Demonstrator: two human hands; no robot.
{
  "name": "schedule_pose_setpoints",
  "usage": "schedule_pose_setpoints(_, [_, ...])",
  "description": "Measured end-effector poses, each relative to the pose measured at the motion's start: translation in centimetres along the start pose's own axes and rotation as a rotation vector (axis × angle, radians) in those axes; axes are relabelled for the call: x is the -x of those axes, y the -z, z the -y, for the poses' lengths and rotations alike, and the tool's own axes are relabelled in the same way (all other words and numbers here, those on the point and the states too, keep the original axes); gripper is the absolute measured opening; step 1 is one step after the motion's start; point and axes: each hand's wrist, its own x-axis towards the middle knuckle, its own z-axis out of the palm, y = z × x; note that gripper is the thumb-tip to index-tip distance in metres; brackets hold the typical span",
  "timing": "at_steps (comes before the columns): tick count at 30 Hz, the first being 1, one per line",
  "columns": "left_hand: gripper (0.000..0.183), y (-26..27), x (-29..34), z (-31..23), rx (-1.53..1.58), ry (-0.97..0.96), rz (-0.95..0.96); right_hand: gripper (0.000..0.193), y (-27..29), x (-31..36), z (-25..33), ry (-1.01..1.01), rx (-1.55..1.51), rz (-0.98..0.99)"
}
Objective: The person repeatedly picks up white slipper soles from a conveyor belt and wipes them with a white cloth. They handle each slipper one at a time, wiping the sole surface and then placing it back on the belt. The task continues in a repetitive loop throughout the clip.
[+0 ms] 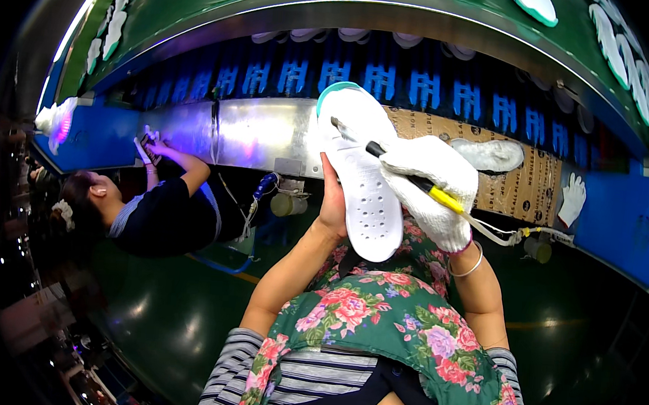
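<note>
A white shoe sole (370, 198) is held upright in front of me, dotted with small holes toward its lower end and edged in teal at the top. My bare left hand (333, 203) grips its left edge, thumb up along the side. On my right hand (435, 184) is a white knit glove. Its fingers close round a corded tool like a soldering iron (445, 198), with a black and yellow handle. The flat metal tip reaches over the upper part of the sole; whether it touches cannot be made out.
A metal worktop (261, 134) runs across, with cardboard (540, 187) at right bearing another whitish sole (493, 156). A loose white glove (573, 199) lies beyond it. Blue racks (378, 80) stand behind, under a green belt (444, 0) carrying soles. A co-worker (166, 206) works at left.
</note>
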Motion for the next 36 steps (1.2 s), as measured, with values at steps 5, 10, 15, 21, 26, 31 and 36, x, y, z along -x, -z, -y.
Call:
schedule_pose_setpoints(5, [0.092, 1.9, -0.6, 3.0, -0.123, -0.049, 0.056, 0.031, 0.5, 0.3, -0.7, 0.175, 0.353, -0.052])
schedule_pose_setpoints(10, [0.093, 3.0, -1.4, 4.5, -0.365, 0.01, 0.102, 0.033, -0.1, 1.4, 0.9, 0.237, 0.443, 0.015])
schedule_pose_setpoints(15, [0.093, 3.2, -1.0, 3.0, -0.215, 0.019, 0.209, 0.021, -0.5, 1.9, 0.5, -0.036, 0.042, -0.035])
schedule_pose_setpoints(21, [0.097, 4.7, -1.0, 2.9, -0.269, -0.004, 0.132, 0.027, -1.9, 1.1, 0.5, 0.234, 0.311, 0.027])
schedule_pose_setpoints(26, [0.098, 4.1, -0.4, 1.2, -0.292, -0.113, 0.138, 0.024, -1.3, 1.2, 0.1, 0.15, -0.005, 0.123])
schedule_pose_setpoints(31, [0.102, 4.3, -0.4, 0.2, -0.221, -0.11, 0.089, 0.027, -1.6, 1.3, 0.2, 0.204, 0.293, 0.105])
schedule_pose_setpoints(36, [0.104, 7.5, -1.0, 0.1, -0.117, -0.129, 0.084, 0.029, -2.1, 2.1, 0.4, 0.233, 0.056, 0.241])
